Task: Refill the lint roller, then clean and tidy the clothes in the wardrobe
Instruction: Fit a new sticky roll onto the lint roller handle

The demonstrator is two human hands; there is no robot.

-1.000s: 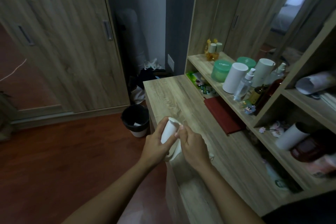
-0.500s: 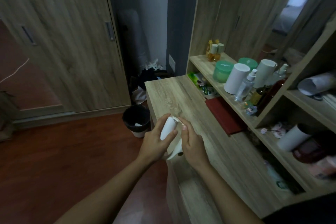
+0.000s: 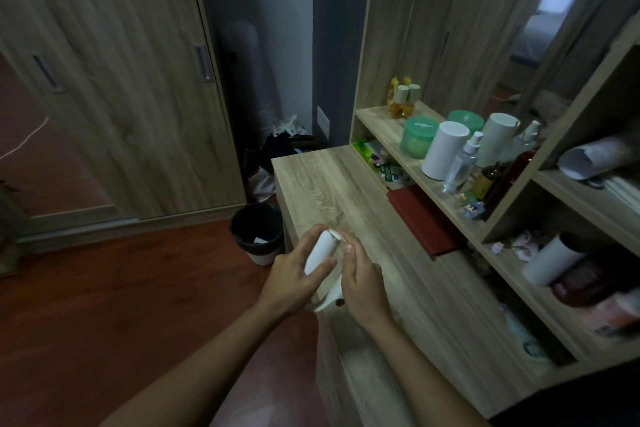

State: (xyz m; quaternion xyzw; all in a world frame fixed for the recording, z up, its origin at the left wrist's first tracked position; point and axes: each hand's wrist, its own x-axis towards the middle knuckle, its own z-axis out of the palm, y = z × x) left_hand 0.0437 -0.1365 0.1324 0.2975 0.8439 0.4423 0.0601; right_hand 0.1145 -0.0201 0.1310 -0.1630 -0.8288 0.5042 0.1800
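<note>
I hold a white lint roller (image 3: pixel 322 250) over the left edge of the wooden dresser top (image 3: pixel 349 191). My left hand (image 3: pixel 294 274) wraps around its white roll, thumb and fingers on the cylinder. My right hand (image 3: pixel 362 282) grips the white handle below, with the fingertips near the roll's end cap. Part of the handle is hidden behind my right hand. The wardrobe (image 3: pixel 114 80) with its sliding doors closed stands at the left, across the red-brown floor.
A black waste bin (image 3: pixel 258 236) stands on the floor beside the dresser. Shelves on the right hold bottles, a green jar (image 3: pixel 417 137), white cylinders (image 3: pixel 445 151) and a red cloth (image 3: pixel 422 218). Dark clothes (image 3: pixel 284 152) lie in the corner behind the dresser.
The roll has tilted a little and its end cap now shows; my right fingers have shifted slightly along the roller. Both hands stay in the same place.
</note>
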